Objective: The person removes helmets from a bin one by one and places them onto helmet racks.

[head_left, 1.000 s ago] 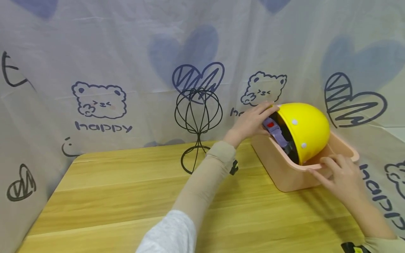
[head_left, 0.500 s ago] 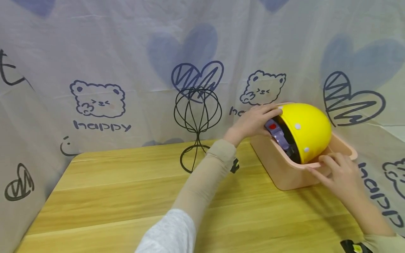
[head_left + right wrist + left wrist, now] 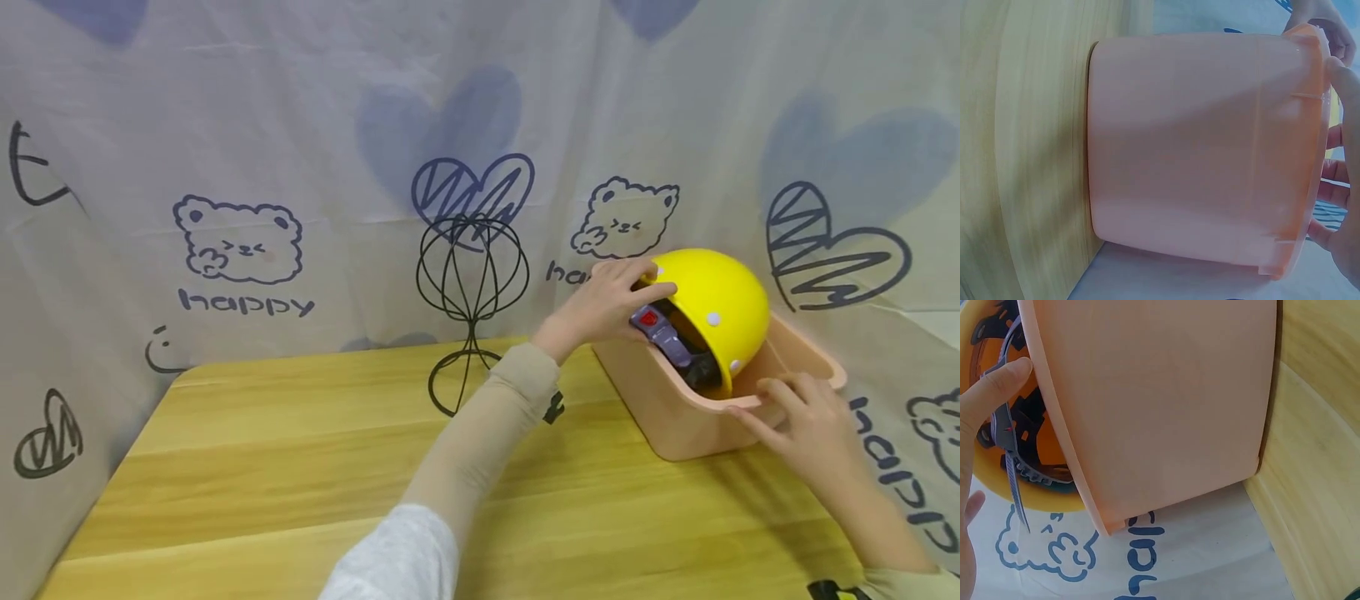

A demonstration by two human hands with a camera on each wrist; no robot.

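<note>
A yellow hard hat (image 3: 708, 304) sits tilted in the pink plastic bin (image 3: 652, 408) at the table's right end, its hollow side towards the left. At the brim, my left hand (image 3: 600, 304) grips the hat, fingers over the outer edge. In the left wrist view the thumb (image 3: 1007, 378) lies by the purple strap (image 3: 1005, 428) inside the hat. My right hand (image 3: 817, 425) holds the bin's near rim. Its thumb is outside and its fingers go over the edge, as the right wrist view also shows. The bin hides the lower part of the hat.
A black wire stand (image 3: 471, 308) with a round cage top stands at the back middle, left of the bin and close to my left forearm. The wooden table (image 3: 262, 458) borders a printed cloth (image 3: 337, 100) behind it and at its sides.
The hard hat has shifted a little left and down in the bin, and more of its inside shows. My left fingers sit further over the brim. The right hand keeps its place on the rim.
</note>
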